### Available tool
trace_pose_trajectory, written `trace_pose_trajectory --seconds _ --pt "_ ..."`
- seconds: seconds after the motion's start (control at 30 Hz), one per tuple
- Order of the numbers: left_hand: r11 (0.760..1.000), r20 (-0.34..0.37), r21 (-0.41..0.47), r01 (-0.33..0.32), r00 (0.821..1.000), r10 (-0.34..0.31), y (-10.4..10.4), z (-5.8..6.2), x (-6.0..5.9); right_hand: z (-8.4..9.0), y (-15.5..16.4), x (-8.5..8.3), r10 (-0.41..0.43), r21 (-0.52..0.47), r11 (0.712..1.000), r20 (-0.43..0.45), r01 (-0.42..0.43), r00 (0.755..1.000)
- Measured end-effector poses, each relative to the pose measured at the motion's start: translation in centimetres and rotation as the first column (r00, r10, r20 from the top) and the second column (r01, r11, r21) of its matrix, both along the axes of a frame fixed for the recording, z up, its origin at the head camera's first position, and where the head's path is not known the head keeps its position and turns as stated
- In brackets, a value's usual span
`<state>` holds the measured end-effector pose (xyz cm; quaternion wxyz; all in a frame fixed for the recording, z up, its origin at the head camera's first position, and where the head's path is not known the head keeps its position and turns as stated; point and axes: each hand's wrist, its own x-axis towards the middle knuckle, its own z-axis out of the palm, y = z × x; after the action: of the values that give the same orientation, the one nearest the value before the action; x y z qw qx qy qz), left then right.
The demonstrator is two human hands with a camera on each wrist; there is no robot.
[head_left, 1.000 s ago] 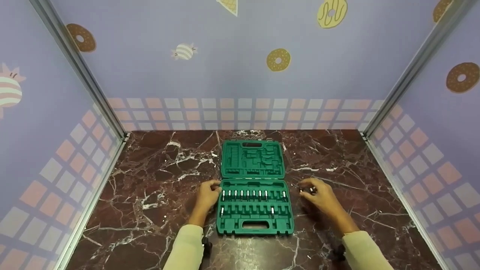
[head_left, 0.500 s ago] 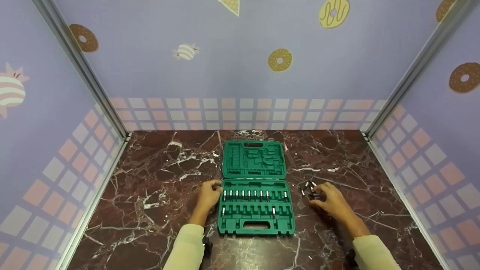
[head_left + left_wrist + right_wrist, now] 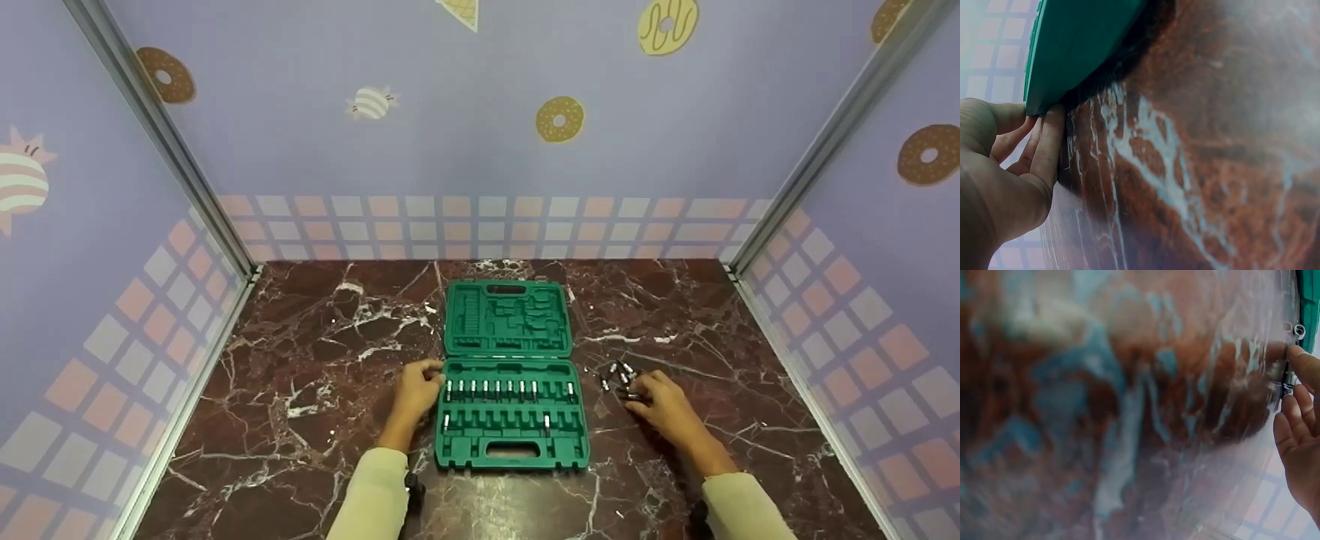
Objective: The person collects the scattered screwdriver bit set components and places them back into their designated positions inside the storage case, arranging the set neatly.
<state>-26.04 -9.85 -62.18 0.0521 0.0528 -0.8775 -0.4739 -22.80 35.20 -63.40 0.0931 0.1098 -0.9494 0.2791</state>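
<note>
An open green tool case (image 3: 459,442) lies on the marble table, its lid (image 3: 469,300) folded back. Several silver bit sockets (image 3: 497,388) stand in its upper row, and two more sit in the lower row. My left hand (image 3: 416,394) holds the case's left edge; the left wrist view has the thumb against the rim and fingers beneath the case (image 3: 1081,50). Right of the case, loose bit sockets (image 3: 624,373) lie in a small group. The fingers of my right hand (image 3: 664,409) touch the near side of this group, partly hiding some pieces.
A dark red marble tabletop (image 3: 300,450) with white veins surrounds the case. Purple printed panels (image 3: 465,165) enclose it at the back and both sides, with metal posts (image 3: 810,157) at the corners.
My right hand has drawn back right and slightly toward me, uncovering the loose bit sockets it was over. My left hand stays at the case edge, and the case has not moved on the table.
</note>
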Motion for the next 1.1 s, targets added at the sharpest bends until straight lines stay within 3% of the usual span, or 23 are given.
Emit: trace_pose_trajectory --seconds 0.37,0.87,1.1 --pt "1.0 0.0 0.022 0.001 1.0 -0.001 0.03 -0.09 0.1 -0.41 0.23 0.04 -0.017 -0.006 1.0 0.04 0.017 0.999" --pt "1.0 -0.017 0.031 0.001 1.0 0.0 -0.1 0.03 0.09 -0.79 0.24 -0.13 0.072 0.007 0.997 -0.05 -0.071 0.996" --pt "1.0 -0.021 0.021 0.008 1.0 -0.008 -0.1 -0.05 0.04 -0.24 -0.02 0.0 0.093 -0.012 0.996 -0.044 -0.093 0.995"
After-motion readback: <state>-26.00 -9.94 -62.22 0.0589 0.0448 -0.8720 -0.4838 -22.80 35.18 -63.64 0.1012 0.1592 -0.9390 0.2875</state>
